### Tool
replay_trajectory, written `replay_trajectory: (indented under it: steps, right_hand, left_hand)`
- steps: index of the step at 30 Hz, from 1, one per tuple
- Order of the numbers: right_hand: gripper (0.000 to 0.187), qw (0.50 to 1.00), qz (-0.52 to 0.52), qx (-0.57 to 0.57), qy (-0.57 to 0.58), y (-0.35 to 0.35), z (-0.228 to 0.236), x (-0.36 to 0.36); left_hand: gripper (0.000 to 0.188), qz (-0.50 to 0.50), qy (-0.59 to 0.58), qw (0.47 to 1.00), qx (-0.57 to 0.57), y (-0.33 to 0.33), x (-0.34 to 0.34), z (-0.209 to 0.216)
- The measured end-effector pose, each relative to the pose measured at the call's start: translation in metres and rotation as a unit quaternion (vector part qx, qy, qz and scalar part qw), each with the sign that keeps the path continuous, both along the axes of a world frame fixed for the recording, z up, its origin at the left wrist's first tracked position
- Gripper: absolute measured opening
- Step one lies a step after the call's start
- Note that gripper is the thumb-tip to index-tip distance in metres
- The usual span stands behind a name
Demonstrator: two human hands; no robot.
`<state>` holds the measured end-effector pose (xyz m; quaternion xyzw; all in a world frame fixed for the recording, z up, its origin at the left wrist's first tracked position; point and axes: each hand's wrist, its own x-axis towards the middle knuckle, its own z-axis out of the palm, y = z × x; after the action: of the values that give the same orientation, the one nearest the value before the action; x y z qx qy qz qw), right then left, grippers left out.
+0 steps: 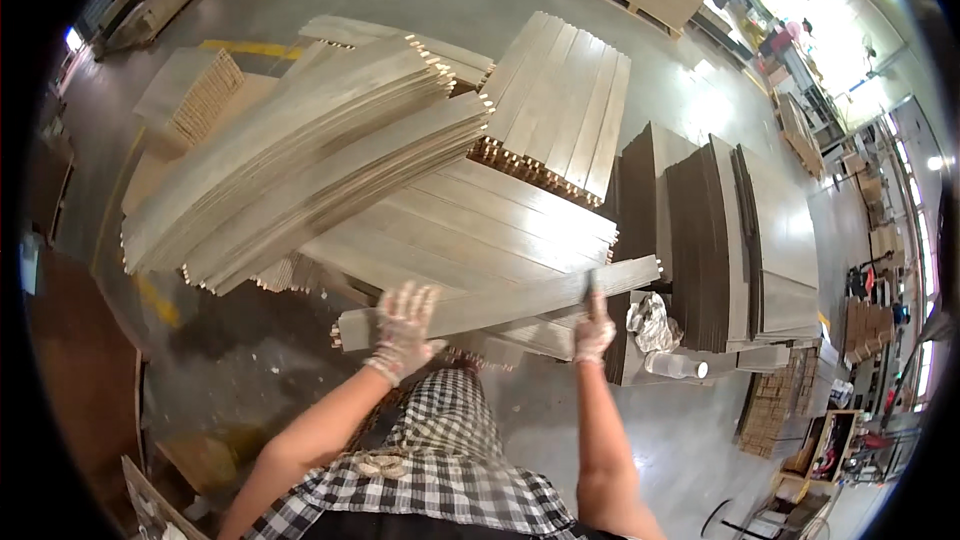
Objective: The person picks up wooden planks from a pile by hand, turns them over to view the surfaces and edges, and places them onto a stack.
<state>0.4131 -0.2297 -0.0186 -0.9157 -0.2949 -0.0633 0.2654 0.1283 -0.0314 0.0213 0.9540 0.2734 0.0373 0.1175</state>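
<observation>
Leftmost, fanned stacks of pale planks (pixel 300 160) are seen lying on the pile. Below them, a long grey plank (pixel 500 305) is held level above the floor: the gloved left hand (pixel 403 330) is spread flat against it, the gloved right hand (pixel 594 330) closed around its edge.

Thin, see-through, pale gloves with a speckled look on the left hand (pixel 403 328) and the right hand (pixel 594 332). Forearms bare, no sleeves in view. Black-and-white checked shirt (pixel 440 470) over the chest, with a knotted pale cord (pixel 380 464) at its front.
</observation>
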Motion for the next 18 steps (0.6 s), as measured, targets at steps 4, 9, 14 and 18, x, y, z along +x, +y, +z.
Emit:
replay_trajectory:
  steps: [4,9,14,18]
  right_hand:
    - [0.079,0.999,0.017,0.03,-0.012,0.001,-0.019,-0.006]
    - [0.069,0.915,0.211,0.242,0.243,0.046,-0.045,-0.181]
    - [0.067,0.971,0.103,0.076,0.202,0.034,0.011,-0.104]
    - [0.059,0.83,0.096,0.267,0.48,0.081,0.027,-0.198]
  left_hand:
    - [0.096,0.114,0.057,0.991,0.031,0.005,-0.064,0.007]
    - [0.093,0.122,0.069,0.99,-0.032,0.011,-0.082,-0.018]
    - [0.077,0.204,-0.218,0.946,-0.127,0.012,-0.127,-0.017]
    - [0.058,0.294,-0.447,0.748,-0.393,0.006,-0.149,-0.073]
